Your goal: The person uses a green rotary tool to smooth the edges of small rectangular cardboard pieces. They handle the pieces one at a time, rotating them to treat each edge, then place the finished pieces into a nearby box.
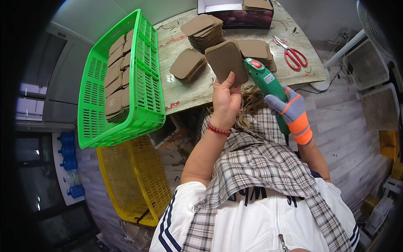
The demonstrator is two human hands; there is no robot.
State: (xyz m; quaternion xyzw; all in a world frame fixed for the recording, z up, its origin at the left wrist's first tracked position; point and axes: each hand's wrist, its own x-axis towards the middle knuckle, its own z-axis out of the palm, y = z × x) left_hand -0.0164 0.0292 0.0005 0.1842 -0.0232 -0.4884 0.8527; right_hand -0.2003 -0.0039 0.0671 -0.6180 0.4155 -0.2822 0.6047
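Observation:
My left hand (226,98), bare with a red bead bracelet at the wrist, pinches a brown pad (227,62) with rounded corners by its lower edge. In my right hand (292,110), gloved in grey and orange, is a green electric cutter (267,80) with a red button. Its head meets or lies just beside the pad's right edge; the blade is hidden. Thin brown trimmings (250,101) hang over my lap below the pad. Behind it on the table stand a tall pad stack (202,31), a lower stack (187,65) and another pile (255,49).
Red-handled scissors (294,56) lie on the table (300,38) at the right. A green crate (145,98) full of pads stands at the left, above a yellow crate (126,180). A dark box (247,19) sits at the back. A fan (375,29) stands far right.

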